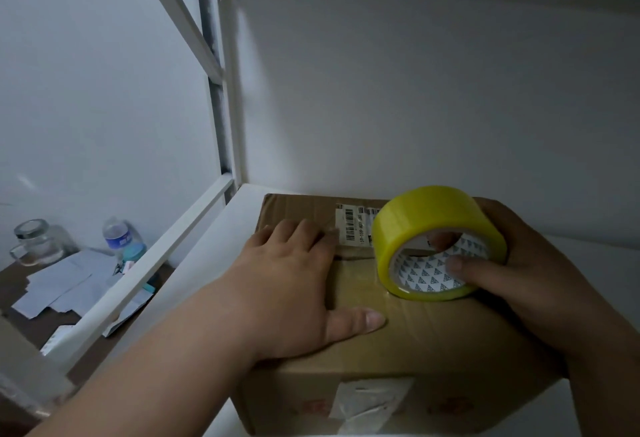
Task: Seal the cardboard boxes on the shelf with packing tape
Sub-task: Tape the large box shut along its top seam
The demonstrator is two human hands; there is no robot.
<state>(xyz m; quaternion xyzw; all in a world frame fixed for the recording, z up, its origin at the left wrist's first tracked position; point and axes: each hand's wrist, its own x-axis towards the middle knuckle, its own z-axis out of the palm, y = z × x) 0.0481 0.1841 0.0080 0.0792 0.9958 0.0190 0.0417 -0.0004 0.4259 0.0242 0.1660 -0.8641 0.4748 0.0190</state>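
Observation:
A brown cardboard box point(433, 339) stands on the white shelf point(214, 249), its flaps down and a barcode label near the far edge. My left hand point(291, 284) lies flat on the box top, fingers straight, pressing on the left flap. My right hand point(512, 263) grips a yellow roll of packing tape point(426, 218), thumb and a finger inside its core. The roll stands on edge on the box's centre seam, and a clear strip of tape runs from it toward me along the seam.
The shelf's white back panel and metal upright point(228, 90) close in the space behind and to the left. Below on the left, a dark table point(20, 284) carries a glass jar point(38, 239), a water bottle point(117, 232) and loose papers point(69, 280).

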